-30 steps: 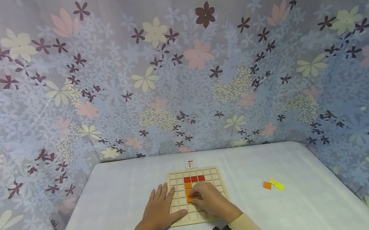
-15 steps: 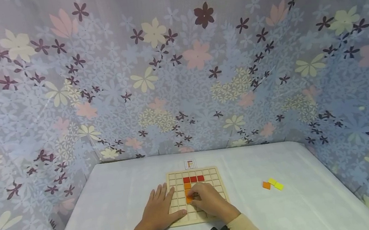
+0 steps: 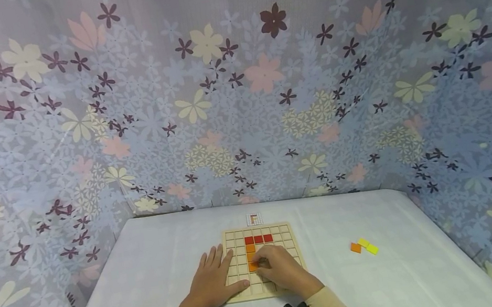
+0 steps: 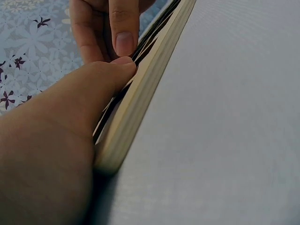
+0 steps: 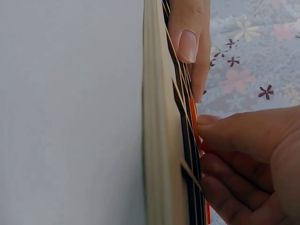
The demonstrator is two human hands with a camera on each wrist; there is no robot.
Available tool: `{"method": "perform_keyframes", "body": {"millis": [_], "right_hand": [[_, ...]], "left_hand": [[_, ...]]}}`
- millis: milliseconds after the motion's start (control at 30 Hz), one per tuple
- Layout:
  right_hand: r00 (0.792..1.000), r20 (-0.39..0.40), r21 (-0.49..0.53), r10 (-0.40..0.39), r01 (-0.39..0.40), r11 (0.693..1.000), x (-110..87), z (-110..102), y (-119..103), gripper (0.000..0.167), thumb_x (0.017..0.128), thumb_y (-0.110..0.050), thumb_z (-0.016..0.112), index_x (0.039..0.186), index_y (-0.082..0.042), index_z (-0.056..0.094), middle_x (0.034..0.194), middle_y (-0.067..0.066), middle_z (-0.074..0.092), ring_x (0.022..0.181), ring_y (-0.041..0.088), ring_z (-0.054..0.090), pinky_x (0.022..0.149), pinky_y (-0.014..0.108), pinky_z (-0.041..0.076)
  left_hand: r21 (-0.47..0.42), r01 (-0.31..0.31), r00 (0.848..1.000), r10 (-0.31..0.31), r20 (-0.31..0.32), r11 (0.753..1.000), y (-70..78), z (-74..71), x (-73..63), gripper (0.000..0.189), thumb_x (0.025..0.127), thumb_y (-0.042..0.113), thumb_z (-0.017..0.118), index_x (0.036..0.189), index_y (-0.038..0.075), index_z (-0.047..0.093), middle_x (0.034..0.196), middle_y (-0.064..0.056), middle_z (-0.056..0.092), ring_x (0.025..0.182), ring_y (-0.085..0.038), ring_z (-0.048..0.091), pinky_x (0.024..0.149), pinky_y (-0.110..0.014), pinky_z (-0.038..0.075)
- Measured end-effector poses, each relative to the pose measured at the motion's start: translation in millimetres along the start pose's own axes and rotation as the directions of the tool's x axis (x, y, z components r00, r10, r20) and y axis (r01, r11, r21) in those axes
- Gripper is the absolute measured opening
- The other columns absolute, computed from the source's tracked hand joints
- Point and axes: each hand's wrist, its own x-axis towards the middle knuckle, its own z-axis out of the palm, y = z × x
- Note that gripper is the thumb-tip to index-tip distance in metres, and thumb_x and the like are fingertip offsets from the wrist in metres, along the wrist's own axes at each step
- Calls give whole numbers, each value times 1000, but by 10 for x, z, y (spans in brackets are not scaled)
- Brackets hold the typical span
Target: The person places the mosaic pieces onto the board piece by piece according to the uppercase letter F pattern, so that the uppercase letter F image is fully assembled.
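Note:
A wooden grid board (image 3: 273,291) lies on the table in front of me. In one of its rows sit several red tiles (image 3: 259,239), and orange tiles (image 3: 250,248) run down a column from their left end. My left hand (image 3: 212,280) rests flat with spread fingers on the board's left side. With curled fingers and thumb, my right hand (image 3: 282,270) pinches the lowest orange tile (image 3: 252,267) at its place in the column. The right wrist view shows the thumb and fingertips right at that tile's edge (image 5: 193,115); the fingers partly hide it.
Behind the board lies a small printed pattern card (image 3: 254,219). To the right, a loose orange tile (image 3: 356,248) and two yellow tiles (image 3: 372,248) lie on the white table cover (image 3: 411,267). A floral curtain (image 3: 241,122) surrounds the table.

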Motion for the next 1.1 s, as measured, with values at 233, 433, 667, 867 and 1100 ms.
{"method": "perform_keyframes", "body": {"millis": [233,433,667,867,1100], "right_hand": [[999,-28,39,-41,42,998,-69,-44,22,22,89,-1,83,110,-8,80,111,-2,74,107,16,68,95,42,56],[998,-51,75,-28,32,997,-136,-106,65,18,93,-2,80,111,-6,79,114,0,74,105,16,69,90,37,58],[989,-145,88,20,-7,996,-270,-245,223,17,94,2,78,111,-1,76,112,3,72,103,20,71,87,31,59],[968,-236,79,80,-63,995,-436,-437,440,18,93,5,78,109,-3,77,111,4,73,102,23,71,85,31,60],[915,-279,24,292,-297,955,-717,-726,762,20,92,-2,80,111,-5,77,111,5,73,105,24,71,88,41,59]], "left_hand": [[6,16,1000,-16,20,1000,-21,18,17,101,93,80,52,161,5,44,166,-26,29,153,-45,25,122,-62,17],[12,20,999,-21,30,1000,-39,33,26,103,93,83,50,162,6,43,167,-25,28,154,-44,23,122,-61,16],[7,26,999,-27,41,1000,-25,8,21,104,93,83,48,163,7,41,168,-25,26,155,-43,21,123,-60,14],[-8,32,999,-32,38,999,-37,-1,8,103,93,82,51,162,6,41,167,-26,26,155,-44,22,123,-61,14],[-9,37,998,-37,55,999,-40,21,10,103,93,83,50,164,8,39,169,-24,24,156,-42,19,124,-59,11]]}}
